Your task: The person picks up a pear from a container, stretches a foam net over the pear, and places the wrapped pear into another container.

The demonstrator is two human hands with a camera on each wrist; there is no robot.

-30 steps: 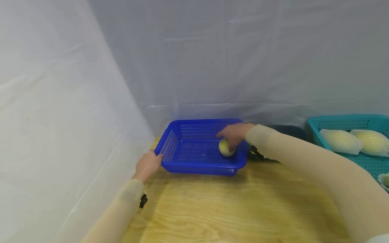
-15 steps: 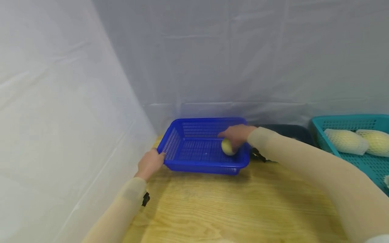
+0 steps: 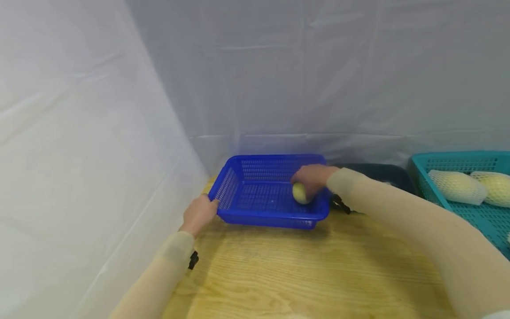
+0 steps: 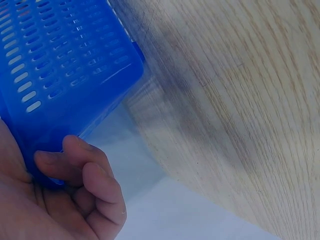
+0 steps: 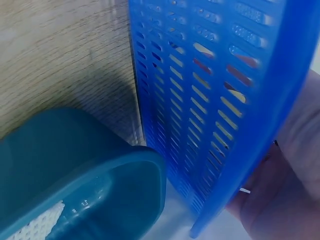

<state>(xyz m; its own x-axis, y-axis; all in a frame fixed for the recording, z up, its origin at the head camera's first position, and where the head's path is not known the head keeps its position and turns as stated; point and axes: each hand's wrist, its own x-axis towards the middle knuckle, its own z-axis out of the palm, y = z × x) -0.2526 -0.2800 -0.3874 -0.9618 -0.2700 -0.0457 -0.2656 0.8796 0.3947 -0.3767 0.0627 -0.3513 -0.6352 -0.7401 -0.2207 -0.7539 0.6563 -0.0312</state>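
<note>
A blue slotted plastic basket (image 3: 263, 217) rests on the wooden table, tilted in my view. My left hand (image 3: 199, 213) grips its left rim near the front corner; in the left wrist view, curled fingers (image 4: 102, 187) wrap that blue edge. Inside the basket, at the right end, lies a round yellow-green fruit (image 3: 299, 193). My right hand (image 3: 312, 178) reaches over the right rim and holds this fruit from above, covering part of it. In the right wrist view the basket wall (image 5: 200, 100) hides the fruit and most of the fingers; only part of the hand (image 5: 280, 195) shows.
Right of the basket stands a dark teal bin (image 3: 392, 173), with white netting (image 5: 40, 225) inside it. Farther right, a turquoise basket (image 3: 432, 186) holds yellow fruits in white net sleeves (image 3: 458, 187). Plastic sheeting (image 3: 271, 79) hangs behind and at the left.
The whole scene has shifted slightly rightward in the head view. My right fingers have curled in closer over the fruit, covering more of it. The left hand keeps its hold.
</note>
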